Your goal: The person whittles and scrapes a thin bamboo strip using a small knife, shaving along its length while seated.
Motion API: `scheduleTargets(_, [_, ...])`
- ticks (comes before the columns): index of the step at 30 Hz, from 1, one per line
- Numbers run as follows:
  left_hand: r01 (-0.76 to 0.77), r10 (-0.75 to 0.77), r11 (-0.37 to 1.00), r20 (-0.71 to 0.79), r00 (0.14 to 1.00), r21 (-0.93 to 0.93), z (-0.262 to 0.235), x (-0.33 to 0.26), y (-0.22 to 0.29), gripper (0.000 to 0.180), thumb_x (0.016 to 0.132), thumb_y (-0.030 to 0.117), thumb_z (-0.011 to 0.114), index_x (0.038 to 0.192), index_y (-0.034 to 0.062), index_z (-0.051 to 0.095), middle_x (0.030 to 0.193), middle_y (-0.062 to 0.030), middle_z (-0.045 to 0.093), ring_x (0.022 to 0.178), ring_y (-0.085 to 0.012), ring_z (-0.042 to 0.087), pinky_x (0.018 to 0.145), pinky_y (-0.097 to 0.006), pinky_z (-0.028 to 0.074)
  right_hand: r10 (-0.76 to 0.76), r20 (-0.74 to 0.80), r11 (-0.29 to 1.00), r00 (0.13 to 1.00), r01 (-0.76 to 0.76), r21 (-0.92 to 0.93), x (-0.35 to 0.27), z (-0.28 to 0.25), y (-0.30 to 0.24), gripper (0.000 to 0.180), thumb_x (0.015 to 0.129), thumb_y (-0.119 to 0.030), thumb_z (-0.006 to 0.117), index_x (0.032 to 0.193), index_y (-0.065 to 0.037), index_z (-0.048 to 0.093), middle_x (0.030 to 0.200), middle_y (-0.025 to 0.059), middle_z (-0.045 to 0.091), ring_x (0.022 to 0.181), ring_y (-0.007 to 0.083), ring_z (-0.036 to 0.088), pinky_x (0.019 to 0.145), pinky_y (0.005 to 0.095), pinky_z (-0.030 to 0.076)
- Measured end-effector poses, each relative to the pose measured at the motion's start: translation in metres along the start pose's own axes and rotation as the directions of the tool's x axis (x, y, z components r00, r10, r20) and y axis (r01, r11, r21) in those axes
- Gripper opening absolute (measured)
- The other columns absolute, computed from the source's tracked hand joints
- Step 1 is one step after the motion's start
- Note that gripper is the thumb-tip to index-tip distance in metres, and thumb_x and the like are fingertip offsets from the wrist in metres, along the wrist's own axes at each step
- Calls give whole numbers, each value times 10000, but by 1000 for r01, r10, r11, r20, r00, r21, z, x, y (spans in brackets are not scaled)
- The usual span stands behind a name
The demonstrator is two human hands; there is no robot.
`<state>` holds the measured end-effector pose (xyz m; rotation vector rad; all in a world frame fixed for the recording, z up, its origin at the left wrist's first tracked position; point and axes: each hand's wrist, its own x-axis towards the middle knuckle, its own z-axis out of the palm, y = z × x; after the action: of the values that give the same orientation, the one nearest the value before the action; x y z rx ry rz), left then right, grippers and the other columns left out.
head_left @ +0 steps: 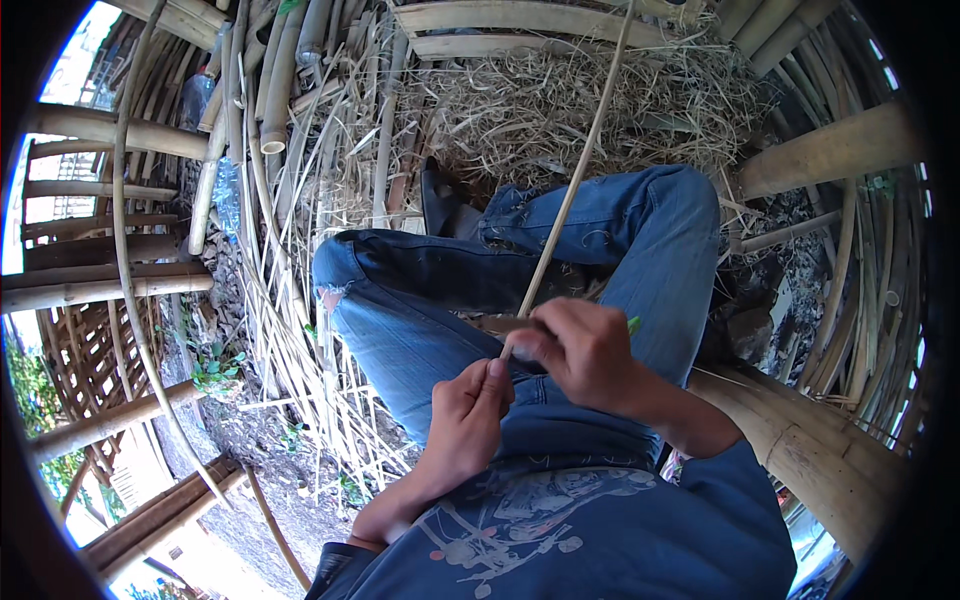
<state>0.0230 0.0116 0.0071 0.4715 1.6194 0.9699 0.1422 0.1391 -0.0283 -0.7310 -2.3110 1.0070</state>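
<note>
A long, thin bamboo strip [577,180] runs from my hands up and away past my right knee to the top of the view. My left hand [468,415] is closed round its near end, thumb on top. Just to the right and a little farther off, my right hand [585,352] is curled over the strip, close to the left thumb. From this fist a short, dark, flat blade [512,325] points left across the strip, blurred, like a knife's. A bit of green shows behind the right fist. Its handle is mostly hidden by the fingers.
My legs in blue jeans [650,250] are folded under the hands. Pale shavings [580,110] heap up beyond them. Split strips [290,300] lie at the left, beside a bent pole [125,250]. A thick bamboo pole [800,450] passes close to my right elbow.
</note>
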Motion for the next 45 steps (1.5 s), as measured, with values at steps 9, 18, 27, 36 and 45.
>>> scheduleTargets(9, [80,-80,997,1,997,-17,-2,-2,-5,392,993,251,400,699,17,513,544,21,409,503,-51,338,449,-241,285,-6,65,998,998,2,60,-11,5,-3,308,897,-324,558,758,-50,546,604,95,568,498,258,582,450,374,432])
scheduleTargets(18, [51,-53,990,12,999,134,0,-14,-10,397,997,262,381,712,16,506,549,31,395,503,-36,321,455,-219,255,217,-154,974,964,-223,-25,14,-19,26,308,891,-307,571,735,-42,556,561,115,546,484,289,567,437,373,402])
scheduleTargets(27, [-25,20,978,29,999,208,-3,-23,-6,383,993,224,390,697,13,509,531,33,395,491,-41,318,449,-229,257,184,-187,979,965,-196,-49,26,-32,61,326,909,-289,549,699,-42,521,506,109,510,450,285,545,418,368,383])
scheduleTargets(36, [-44,30,972,63,998,232,-9,-32,-10,387,988,205,395,671,11,502,513,21,402,480,-50,330,445,-242,266,240,-188,949,953,-271,-160,42,-52,80,363,932,-338,494,731,-41,550,513,112,516,462,277,559,434,379,394])
scheduleTargets(45, [-8,-9,967,65,998,256,-18,-41,-10,344,975,174,426,690,4,516,513,1,444,479,-51,363,431,-250,292,84,-191,952,978,-135,-274,52,-69,99,346,926,-337,504,742,-49,559,529,76,536,439,226,553,432,344,412])
